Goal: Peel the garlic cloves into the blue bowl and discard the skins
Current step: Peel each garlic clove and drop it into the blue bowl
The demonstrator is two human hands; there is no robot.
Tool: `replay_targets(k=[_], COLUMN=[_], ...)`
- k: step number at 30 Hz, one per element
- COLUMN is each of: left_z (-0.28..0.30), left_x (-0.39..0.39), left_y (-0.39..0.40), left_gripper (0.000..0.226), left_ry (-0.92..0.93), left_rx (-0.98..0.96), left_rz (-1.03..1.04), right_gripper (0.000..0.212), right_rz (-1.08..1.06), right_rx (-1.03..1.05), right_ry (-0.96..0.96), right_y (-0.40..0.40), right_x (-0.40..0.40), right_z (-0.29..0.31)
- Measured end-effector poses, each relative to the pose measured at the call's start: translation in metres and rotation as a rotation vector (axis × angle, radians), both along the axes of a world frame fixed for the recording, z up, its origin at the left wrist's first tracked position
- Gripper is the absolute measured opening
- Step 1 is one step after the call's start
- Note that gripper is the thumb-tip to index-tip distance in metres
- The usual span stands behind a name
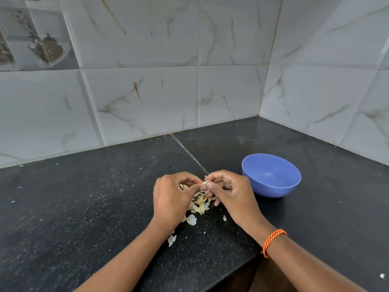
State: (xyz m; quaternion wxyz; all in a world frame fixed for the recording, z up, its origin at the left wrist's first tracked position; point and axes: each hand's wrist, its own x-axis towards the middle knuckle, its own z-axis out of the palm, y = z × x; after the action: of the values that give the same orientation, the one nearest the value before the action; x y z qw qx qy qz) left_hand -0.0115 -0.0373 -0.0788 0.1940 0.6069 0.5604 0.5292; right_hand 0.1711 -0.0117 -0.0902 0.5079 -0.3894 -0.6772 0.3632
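Note:
My left hand and my right hand meet above the black counter, fingertips together. Between them they pinch a small pale garlic clove, mostly hidden by the fingers. Under the hands lies a heap of papery garlic skins. More skin pieces lie nearer me, one white flake and another. The blue bowl stands upright just right of my right hand; the part of its inside that I see looks empty.
The black speckled counter runs into a corner of grey marble-look tiled walls. The counter's front edge cuts diagonally near my right forearm. An orange braided band circles my right wrist. A white scrap lies far right.

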Motion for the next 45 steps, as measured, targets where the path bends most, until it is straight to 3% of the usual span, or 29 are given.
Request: replay_targets(k=[12, 21, 26, 34, 45], left_z=[-0.0008, -0.0017, -0.0039, 0.0027, 0.0024], left_x=[0.0035, 0.0037, 0.0028, 0.0005, 0.0005], left_y=[-0.001, -0.001, 0.0005, 0.0004, -0.0005], left_gripper=[0.014, 0.019, 0.014, 0.03, 0.034], left_ry=[-0.094, -0.171, -0.173, -0.183, -0.176], left_rx=[0.023, 0.016, 0.015, 0.007, 0.029], left_rz=[-0.076, -0.159, -0.146, -0.112, -0.113], right_gripper=[0.01, 0.022, 0.022, 0.031, 0.034], right_rz=[0.007, -0.07, -0.08, -0.062, -0.062], right_rx=[0.026, 0.073, 0.084, 0.072, 0.097], right_ry=[0.064, 0.016, -0.038, -0.047, -0.061], right_y=[-0.0018, -0.0024, -0.0049, -0.0052, -0.0058], right_x=[-0.0061, -0.0053, -0.0075, -0.0067, -0.0089], right_z=[0.0017, 0.0031, 0.0033, 0.0049, 0.0042])
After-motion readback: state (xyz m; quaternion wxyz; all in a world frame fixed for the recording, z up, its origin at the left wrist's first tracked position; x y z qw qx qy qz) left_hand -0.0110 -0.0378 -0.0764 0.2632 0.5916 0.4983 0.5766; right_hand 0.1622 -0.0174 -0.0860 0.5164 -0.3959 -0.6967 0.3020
